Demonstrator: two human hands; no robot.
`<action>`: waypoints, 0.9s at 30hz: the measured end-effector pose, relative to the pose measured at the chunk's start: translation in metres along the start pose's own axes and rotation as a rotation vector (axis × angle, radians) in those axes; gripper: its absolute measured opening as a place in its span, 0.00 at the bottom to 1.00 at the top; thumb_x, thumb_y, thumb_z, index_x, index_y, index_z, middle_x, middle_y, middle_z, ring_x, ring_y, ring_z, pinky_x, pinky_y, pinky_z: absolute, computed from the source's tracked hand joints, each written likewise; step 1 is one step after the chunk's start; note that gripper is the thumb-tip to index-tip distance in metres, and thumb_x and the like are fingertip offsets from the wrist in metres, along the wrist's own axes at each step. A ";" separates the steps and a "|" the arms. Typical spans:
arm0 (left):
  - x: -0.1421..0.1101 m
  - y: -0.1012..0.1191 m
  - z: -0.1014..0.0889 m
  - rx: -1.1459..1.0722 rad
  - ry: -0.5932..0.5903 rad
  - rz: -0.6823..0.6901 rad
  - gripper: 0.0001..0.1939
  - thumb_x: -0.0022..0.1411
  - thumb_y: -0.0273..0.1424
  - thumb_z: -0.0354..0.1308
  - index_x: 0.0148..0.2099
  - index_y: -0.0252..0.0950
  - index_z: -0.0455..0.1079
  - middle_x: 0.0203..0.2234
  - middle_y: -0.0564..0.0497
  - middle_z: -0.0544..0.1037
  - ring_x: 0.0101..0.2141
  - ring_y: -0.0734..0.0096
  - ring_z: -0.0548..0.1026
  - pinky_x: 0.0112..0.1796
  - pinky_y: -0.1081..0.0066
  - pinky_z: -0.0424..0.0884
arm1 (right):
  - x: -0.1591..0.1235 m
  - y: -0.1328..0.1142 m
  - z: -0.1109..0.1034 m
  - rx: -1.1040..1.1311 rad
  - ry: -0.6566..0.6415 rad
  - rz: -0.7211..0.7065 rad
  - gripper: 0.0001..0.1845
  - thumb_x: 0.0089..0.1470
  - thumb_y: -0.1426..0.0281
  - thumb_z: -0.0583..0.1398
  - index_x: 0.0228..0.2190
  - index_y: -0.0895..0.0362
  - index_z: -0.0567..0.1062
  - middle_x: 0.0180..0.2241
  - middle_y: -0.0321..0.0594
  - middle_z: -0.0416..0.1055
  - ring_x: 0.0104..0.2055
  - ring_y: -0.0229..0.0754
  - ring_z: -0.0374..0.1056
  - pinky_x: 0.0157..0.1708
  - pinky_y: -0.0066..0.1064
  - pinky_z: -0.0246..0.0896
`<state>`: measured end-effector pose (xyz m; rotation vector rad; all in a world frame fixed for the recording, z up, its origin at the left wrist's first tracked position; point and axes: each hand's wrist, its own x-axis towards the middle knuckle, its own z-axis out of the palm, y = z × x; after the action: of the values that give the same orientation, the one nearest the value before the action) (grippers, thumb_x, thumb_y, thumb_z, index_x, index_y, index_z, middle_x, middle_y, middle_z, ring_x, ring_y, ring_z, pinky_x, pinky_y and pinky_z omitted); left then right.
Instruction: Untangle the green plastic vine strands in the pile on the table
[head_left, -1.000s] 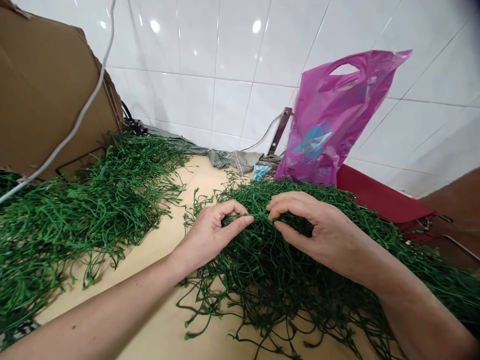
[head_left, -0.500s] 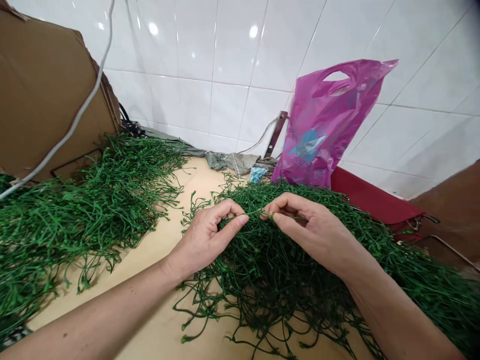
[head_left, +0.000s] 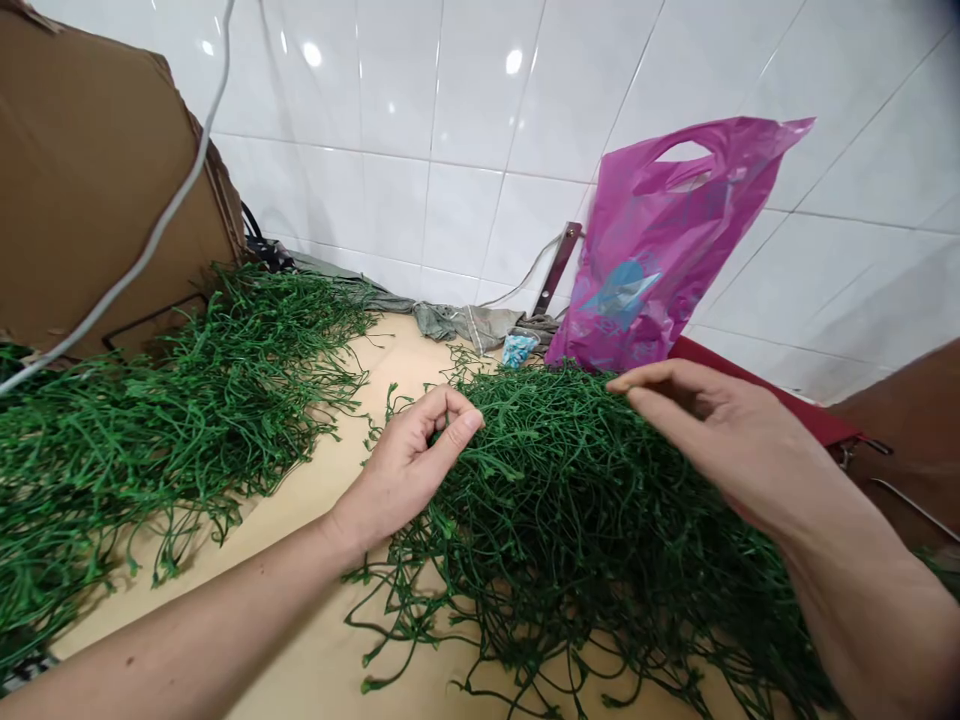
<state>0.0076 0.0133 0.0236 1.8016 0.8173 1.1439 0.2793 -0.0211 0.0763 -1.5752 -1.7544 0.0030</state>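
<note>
Thumb and forefinger come together on my left hand (head_left: 409, 450), the other fingers curled into the palm; I can't tell whether a stem is pinched there. My right hand (head_left: 739, 440) is loosely rounded, its thumb tip and forefinger tip close to each other, and I can't tell whether it has hold of anything either.

From the left, a cardboard box (head_left: 97, 180) stands with a white cable (head_left: 169, 215) hanging across it. In front of it spreads the first of 2 heaps of green stems, the left heap (head_left: 247, 390), with small knobbed ends. Next comes a bare strip of beige table (head_left: 296, 505), my left forearm crossing over it. My left fingertips are at the near left side of the right heap (head_left: 562, 500), a dense tangle with loose stems trailing toward me. Behind it, along the white tiled wall (head_left: 390, 210), lie a grey-green cloth (head_left: 442, 322), a small blue-and-white packet (head_left: 519, 350) and a tilted metal bar (head_left: 559, 270). Farther right, a purple plastic bag (head_left: 652, 250) stands up behind the heap. My right fingertips are by the heap's back edge, and a red item (head_left: 810, 415) shows beyond that hand.
</note>
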 end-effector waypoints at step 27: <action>-0.002 -0.003 0.007 0.141 -0.108 -0.018 0.07 0.67 0.33 0.55 0.36 0.37 0.68 0.24 0.59 0.63 0.26 0.75 0.61 0.29 0.73 0.58 | -0.018 -0.054 0.045 0.348 -0.231 0.025 0.06 0.57 0.67 0.58 0.32 0.53 0.75 0.45 0.41 0.80 0.48 0.45 0.75 0.50 0.37 0.67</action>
<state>0.0129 0.0109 0.0185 1.9496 0.8667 0.9899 0.2086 -0.0276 0.0603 -1.3815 -1.7910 0.4939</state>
